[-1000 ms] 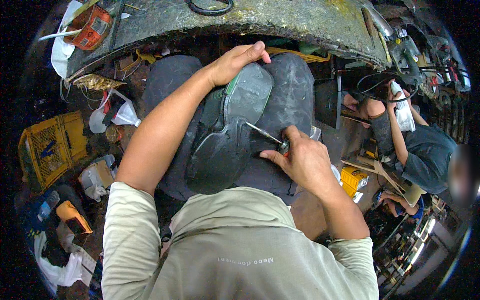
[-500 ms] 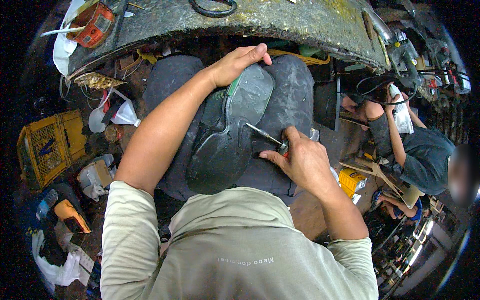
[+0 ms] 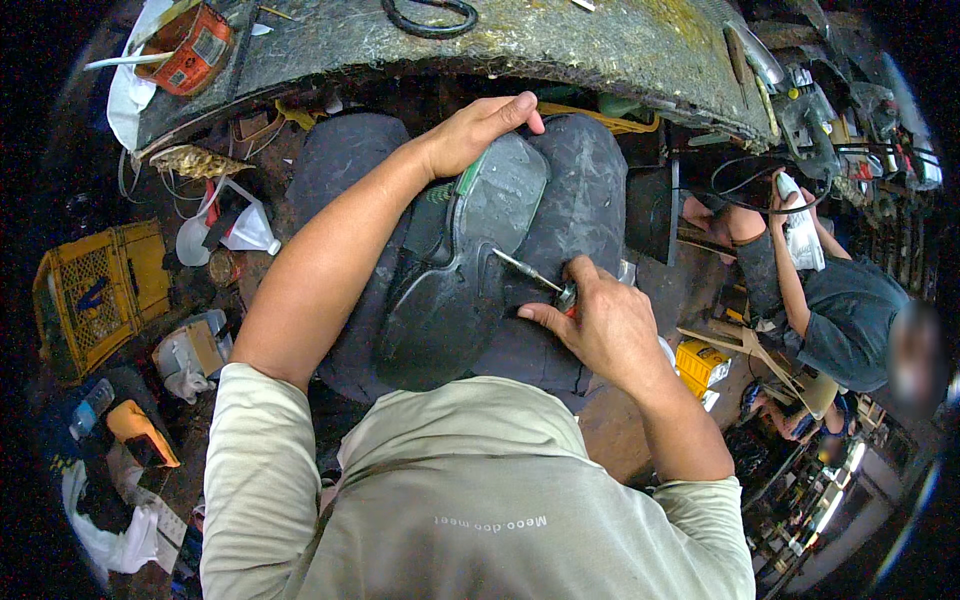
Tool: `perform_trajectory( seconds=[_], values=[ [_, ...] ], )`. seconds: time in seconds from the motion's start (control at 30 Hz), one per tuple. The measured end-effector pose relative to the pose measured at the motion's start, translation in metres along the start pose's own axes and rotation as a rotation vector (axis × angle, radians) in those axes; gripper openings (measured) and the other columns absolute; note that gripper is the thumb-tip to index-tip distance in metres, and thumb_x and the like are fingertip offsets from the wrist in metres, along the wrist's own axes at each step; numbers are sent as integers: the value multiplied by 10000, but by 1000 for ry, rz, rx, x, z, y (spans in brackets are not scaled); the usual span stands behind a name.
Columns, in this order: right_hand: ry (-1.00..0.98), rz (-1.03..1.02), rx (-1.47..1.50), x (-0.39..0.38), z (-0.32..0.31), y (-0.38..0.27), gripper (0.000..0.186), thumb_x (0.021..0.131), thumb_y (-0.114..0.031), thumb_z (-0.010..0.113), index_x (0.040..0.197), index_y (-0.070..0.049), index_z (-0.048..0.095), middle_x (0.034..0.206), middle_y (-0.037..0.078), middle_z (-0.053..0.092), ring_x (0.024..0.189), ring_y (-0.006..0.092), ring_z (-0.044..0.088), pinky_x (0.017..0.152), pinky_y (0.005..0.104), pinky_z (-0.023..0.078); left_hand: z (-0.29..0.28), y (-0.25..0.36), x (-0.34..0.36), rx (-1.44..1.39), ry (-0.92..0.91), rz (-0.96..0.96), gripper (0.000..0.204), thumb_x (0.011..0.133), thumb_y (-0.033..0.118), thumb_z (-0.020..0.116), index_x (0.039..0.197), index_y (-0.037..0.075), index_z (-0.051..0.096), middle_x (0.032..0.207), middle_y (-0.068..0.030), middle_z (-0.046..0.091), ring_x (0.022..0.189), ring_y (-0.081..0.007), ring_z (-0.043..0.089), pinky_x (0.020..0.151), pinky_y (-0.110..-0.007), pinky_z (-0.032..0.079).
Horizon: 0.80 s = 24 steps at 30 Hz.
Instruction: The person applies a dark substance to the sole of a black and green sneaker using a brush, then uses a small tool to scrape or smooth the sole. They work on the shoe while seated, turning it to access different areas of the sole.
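A black shoe (image 3: 440,320) lies sole-up across my lap, its heel end away from me and its toe near my shirt. My left hand (image 3: 487,128) is closed round the far heel end; most of its fingers are hidden behind the shoe. An awl (image 3: 533,272) with a thin metal shaft is gripped in my right hand (image 3: 605,320), just right of the shoe. Its tip meets the sole's right edge at the narrow waist. The handle is mostly covered by my fingers, and my thumb points toward the shoe.
A worn workbench (image 3: 560,50) crosses the far side, carrying an orange-red container (image 3: 195,50) and a black loop (image 3: 430,18). Yellow crates (image 3: 95,295) stand on the left floor. On the right a co-worker (image 3: 850,315) sits holding a white shoe (image 3: 800,235); a yellow box (image 3: 700,365) is nearer.
My hands, the shoe and the awl stay almost exactly in place. On the right, the co-worker's head and the white shoe shift slightly.
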State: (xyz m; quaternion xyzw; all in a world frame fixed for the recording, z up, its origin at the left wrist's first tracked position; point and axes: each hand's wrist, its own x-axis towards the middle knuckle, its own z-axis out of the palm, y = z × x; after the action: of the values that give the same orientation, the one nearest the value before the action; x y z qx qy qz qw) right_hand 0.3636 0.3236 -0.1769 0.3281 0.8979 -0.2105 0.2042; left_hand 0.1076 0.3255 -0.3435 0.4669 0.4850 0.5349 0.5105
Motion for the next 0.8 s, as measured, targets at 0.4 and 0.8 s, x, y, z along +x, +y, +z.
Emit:
perform_trajectory(
  seconds=[0.4,0.8],
  values=[
    [-20,10,10,0,-1,-1,606,860,-551,764,1050,-6,577,910,232,708,830,449,711,708,519,570,0,3,-1,-8,-10,-10,666,1042,685,387,1156,98,680,1002,-20,655,903,-110,594,811,-287,492],
    [-15,7,-5,1,0,-1,616,856,-558,766,1034,-1,573,939,240,714,836,445,717,713,514,576,-1,4,-1,9,-14,-18,671,1038,692,388,1156,100,680,1004,-19,656,901,-110,597,799,-281,493]
  ],
)
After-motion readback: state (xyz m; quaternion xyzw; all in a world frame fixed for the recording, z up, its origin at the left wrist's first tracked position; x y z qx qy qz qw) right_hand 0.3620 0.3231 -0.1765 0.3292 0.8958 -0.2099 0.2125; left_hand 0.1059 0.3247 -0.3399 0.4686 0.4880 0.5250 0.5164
